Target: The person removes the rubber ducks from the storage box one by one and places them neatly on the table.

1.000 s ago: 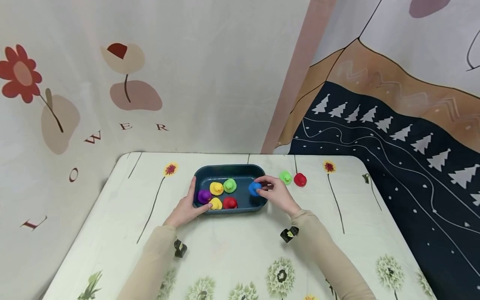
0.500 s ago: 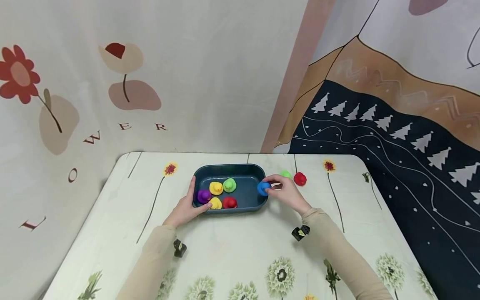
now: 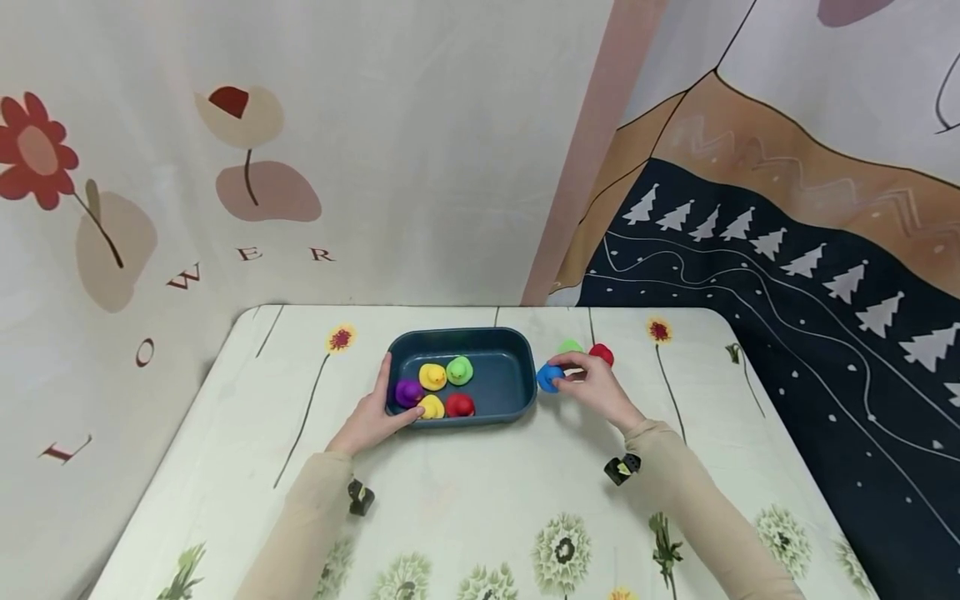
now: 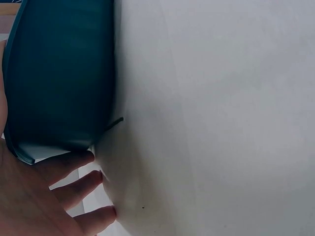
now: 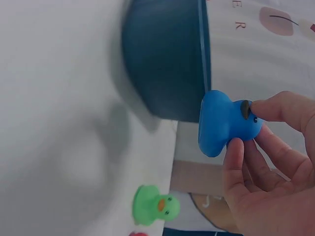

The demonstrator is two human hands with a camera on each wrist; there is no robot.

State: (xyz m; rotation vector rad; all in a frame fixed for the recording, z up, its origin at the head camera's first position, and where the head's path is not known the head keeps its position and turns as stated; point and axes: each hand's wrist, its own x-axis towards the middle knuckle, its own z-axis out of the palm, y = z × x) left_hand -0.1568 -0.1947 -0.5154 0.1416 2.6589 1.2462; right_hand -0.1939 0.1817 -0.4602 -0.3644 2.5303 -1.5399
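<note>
My right hand (image 3: 598, 392) pinches a blue rubber duck (image 3: 550, 378) by its head, just outside the right end of a dark teal tray (image 3: 498, 367). In the right wrist view the same blue duck (image 5: 216, 123) is held above the table, level with the tray's rim. My left hand (image 3: 372, 422) grips the tray's left end, its thumb over the front rim and its fingers along the outer wall. Inside the tray sit a purple duck (image 3: 408, 392), two yellow ducks (image 3: 432, 377), a green duck (image 3: 460, 371) and a red duck (image 3: 460, 405).
Beyond my right hand, a second green duck (image 3: 570, 346) and another red duck (image 3: 602, 354) stand on the table, both partly hidden by the hand. A flower-print cloth (image 3: 457, 492) covers the table. Printed curtains (image 3: 420, 167) hang behind it.
My right hand has carried the blue duck rightward, from inside the tray's right end over the rim to just outside it. The left hand and the tray have stayed put.
</note>
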